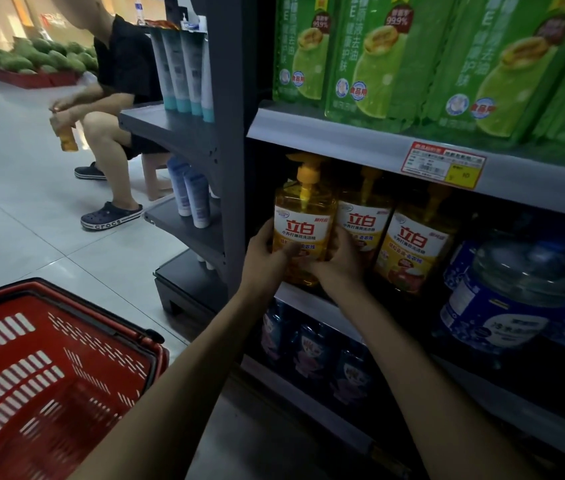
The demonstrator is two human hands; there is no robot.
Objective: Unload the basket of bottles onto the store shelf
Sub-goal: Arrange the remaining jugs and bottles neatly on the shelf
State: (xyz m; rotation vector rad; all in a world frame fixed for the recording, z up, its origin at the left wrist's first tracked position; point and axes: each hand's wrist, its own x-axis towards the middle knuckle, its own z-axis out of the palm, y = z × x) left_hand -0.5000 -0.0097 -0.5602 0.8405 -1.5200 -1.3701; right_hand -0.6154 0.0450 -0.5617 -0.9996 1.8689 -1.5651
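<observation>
While left hand (267, 259), right hand (341, 268) hold bottle (303, 216), lower half covered.

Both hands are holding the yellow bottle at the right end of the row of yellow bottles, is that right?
Not quite. The head view shows the left hand and right hand holding the yellow bottle at the left end of the row; the other yellow bottles stand to its right.

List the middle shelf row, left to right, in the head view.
held yellow bottle, gripped by the left hand and right hand → second yellow bottle → third yellow bottle → blue-labelled clear jug
</observation>
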